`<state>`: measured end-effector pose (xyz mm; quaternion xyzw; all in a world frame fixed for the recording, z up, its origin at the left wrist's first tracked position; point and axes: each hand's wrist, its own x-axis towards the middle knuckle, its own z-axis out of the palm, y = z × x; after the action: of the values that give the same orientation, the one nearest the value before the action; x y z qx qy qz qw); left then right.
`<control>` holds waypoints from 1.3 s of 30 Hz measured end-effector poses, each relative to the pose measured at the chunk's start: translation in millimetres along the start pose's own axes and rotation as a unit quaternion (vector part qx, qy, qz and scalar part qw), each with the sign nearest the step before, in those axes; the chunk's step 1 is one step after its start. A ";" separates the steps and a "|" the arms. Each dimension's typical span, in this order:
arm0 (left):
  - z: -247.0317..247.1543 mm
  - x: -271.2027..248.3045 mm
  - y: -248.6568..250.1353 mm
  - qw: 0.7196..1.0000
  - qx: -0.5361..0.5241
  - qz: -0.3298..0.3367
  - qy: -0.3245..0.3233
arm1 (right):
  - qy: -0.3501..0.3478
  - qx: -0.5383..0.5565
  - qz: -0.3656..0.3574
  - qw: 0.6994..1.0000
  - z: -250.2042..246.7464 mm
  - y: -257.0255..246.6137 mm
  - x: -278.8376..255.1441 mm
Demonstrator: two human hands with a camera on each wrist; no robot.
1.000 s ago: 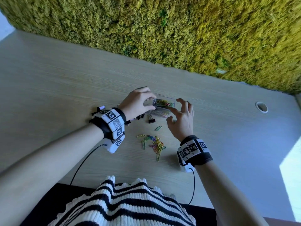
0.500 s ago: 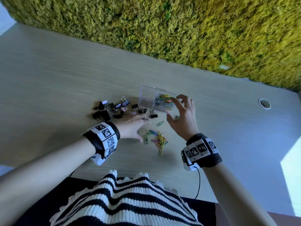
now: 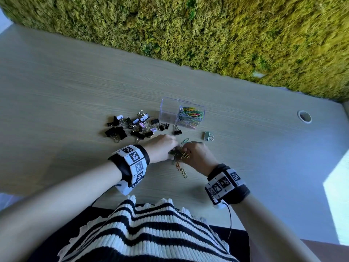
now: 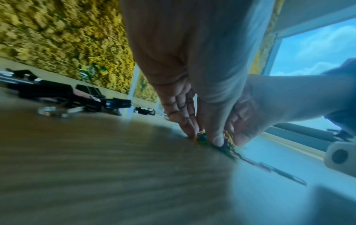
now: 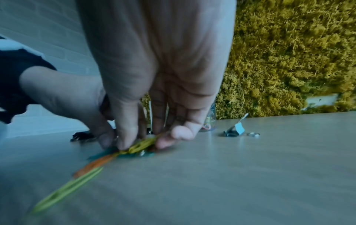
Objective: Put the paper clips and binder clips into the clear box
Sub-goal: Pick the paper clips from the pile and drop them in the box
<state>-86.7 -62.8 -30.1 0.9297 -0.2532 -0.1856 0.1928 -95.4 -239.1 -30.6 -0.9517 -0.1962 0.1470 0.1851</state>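
While the clear box stands toward the desk's far edge, partly filled with coloured clips, the loose paper clips are pinched between both hands near the front edge. The left hand and right hand are curled fingertip-down on that pile, touching each other. Black binder clips are heaped beyond the left hand, left of the box.

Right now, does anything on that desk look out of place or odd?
One silver binder clip lies alone right of the box, apart from the black clips heaped left of it. Both hands are gathering scattered paper clips. Nothing looks damaged.
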 end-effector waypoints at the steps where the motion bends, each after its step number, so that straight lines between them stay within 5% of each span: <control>1: -1.5 -0.8 -3.8 1.000 -0.013 -0.002 0.008 | 0.013 0.009 -0.007 1.000 -2.6 2.5 3.3; 8: -7.5 -19.1 -42.0 0.995 -0.069 -0.029 0.072 | -0.064 -0.073 -0.026 0.995 -13.7 25.9 18.9; 17: 0.5 -18.9 -39.0 0.996 -0.062 -0.028 0.055 | -0.076 -0.037 -0.111 0.990 3.9 2.8 26.9; 26: 1.9 -9.9 -31.9 0.998 -0.050 -0.024 0.034 | -0.001 -0.037 -0.094 0.995 1.0 -0.5 22.7; 30: 1.9 -5.7 -26.8 0.999 -0.038 -0.026 0.021 | 0.059 0.058 -0.015 0.996 -2.3 11.5 20.1; 34: 2.9 -3.5 -19.3 0.999 -0.018 -0.025 -0.011 | 0.111 0.177 0.052 0.976 -19.2 21.2 19.1; 39: 1.6 0.3 -13.3 0.998 0.026 -0.011 -0.049 | 0.214 0.219 0.014 0.952 -67.5 17.8 36.7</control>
<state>-81.9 -52.8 -37.5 0.9270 -0.2564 -0.2261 0.1540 -33.6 -258.6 14.5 -0.8996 -0.1019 -0.0184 0.4243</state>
